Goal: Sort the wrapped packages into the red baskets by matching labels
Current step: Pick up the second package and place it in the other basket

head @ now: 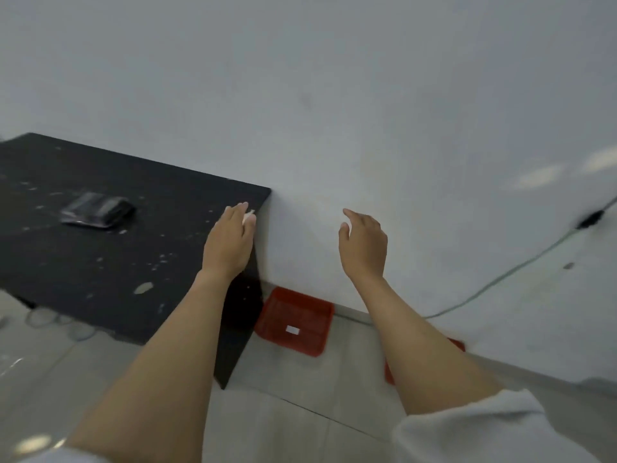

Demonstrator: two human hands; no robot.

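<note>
One wrapped package [98,209], two red baskets [295,320] [457,345], two hands [228,242] [364,243].

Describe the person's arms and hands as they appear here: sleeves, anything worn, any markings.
Both forearms are bare. The left hand and right hand carry no gloves, rings, watch or bands that can be seen. A loose white sleeve covers the right upper arm, ending near the elbow. A sliver of white at the bottom edge hints at a matching left sleeve. No markings show.

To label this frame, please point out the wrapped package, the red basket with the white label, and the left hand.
wrapped package [98,210]: head view, middle.
red basket [310,307]: head view, bare mesh.
left hand [230,243]: head view, back.
</note>
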